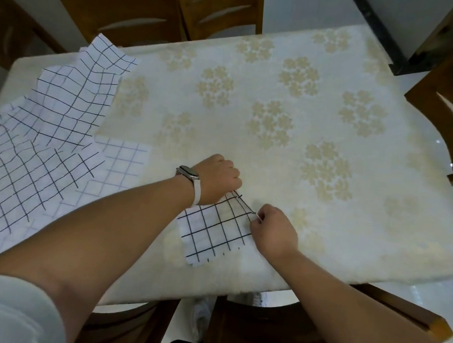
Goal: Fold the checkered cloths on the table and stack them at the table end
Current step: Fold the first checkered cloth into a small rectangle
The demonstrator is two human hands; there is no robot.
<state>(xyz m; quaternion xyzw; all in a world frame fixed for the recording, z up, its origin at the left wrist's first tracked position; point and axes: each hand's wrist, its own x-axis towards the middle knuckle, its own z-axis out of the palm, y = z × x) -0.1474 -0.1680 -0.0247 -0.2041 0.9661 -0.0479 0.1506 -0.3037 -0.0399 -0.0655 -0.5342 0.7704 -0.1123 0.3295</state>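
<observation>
One bench (324, 237) carries the checkered cloths: one small cloth (213, 231) in front and a heap (40, 151) of overlapping ones at the left, at least four, exact number unclear. Two hands show: left hand (216, 181), right hand (272, 229). One wristwatch (188, 173). At least four wooden chairs (218, 2) stand around.

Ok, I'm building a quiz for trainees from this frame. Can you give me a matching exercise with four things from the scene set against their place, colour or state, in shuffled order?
Things:
1. small checkered cloth
2. pile of checkered cloths
3. watch
4. tablecloth

Place, colour or state:
A. around the left wrist
B. cream with beige flowers
C. lying loose and overlapping on the left
D. gripped by the left hand and pinched by the right hand

Pairs: 1-D, 2-C, 3-A, 4-B.
</observation>
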